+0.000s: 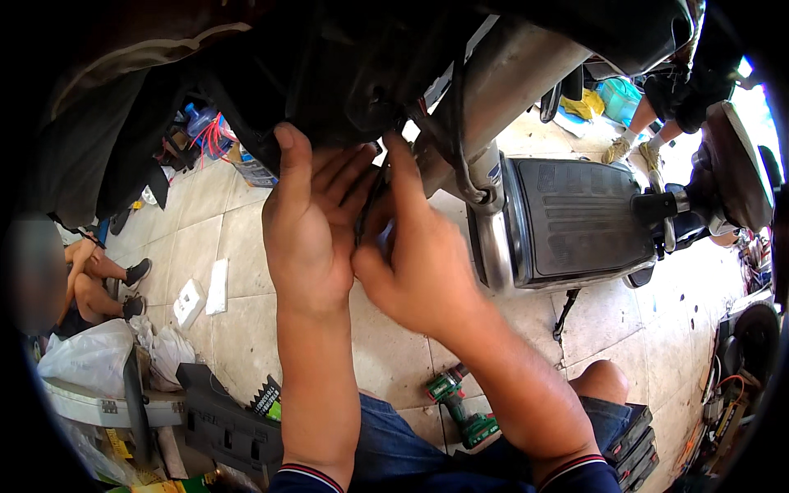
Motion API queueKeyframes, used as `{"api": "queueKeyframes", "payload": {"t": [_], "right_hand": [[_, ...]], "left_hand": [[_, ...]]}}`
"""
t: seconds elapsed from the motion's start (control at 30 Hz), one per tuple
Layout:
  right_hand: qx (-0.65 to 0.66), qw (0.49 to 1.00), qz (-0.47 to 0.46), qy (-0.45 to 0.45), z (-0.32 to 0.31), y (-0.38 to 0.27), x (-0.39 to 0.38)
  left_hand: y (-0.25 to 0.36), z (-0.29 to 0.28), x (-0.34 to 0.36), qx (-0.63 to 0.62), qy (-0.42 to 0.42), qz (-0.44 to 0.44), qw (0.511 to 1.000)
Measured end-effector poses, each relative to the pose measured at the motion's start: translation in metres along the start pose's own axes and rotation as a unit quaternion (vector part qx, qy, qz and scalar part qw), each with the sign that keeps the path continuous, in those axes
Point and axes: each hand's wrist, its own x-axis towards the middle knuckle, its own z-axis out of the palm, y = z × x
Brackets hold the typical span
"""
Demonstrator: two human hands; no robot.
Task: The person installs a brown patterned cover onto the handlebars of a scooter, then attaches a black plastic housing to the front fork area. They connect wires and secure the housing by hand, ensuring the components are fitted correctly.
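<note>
Both hands are raised under a black plastic housing (333,90) of a scooter, beside its thick silver tube (518,78). My left hand (308,214) is open, palm showing, its thumb up and its fingertips close below the housing. Against it, my right hand (411,246) stretches its index finger up to the housing's lower edge, while the thumb and other fingers fold in. A thin dark strip (364,212) runs between the two hands, by the right hand's folded fingers; its kind cannot be made out. Black cables (460,123) hang along the tube.
The scooter's black footboard (583,218) and seat (735,168) extend to the right. A green cordless drill (462,407) rests on the tiled floor between my legs. Black tool cases (226,423) stand lower left. One person (90,275) sits at left; another person's legs (645,123) show at upper right.
</note>
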Motion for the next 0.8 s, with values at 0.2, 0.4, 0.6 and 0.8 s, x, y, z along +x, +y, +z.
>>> {"api": "queueKeyframes", "payload": {"t": [0.2, 0.4, 0.6, 0.8], "right_hand": [[0.072, 0.997, -0.019, 0.015, 0.003, 0.011, 0.015], [0.349, 0.937, 0.004, -0.012, 0.002, 0.007, 0.023], [0.414, 0.909, 0.036, -0.038, -0.011, 0.000, 0.022], [0.485, 0.874, 0.013, 0.036, 0.005, -0.011, 0.008]], "left_hand": [[0.000, -0.001, -0.001, -0.003, 0.012, -0.017, 1.000], [-0.002, -0.005, 0.003, 0.018, -0.007, -0.012, 1.000], [-0.003, -0.005, 0.001, 0.002, -0.025, -0.032, 0.999], [-0.003, -0.002, 0.002, -0.032, -0.051, -0.062, 0.996]]}}
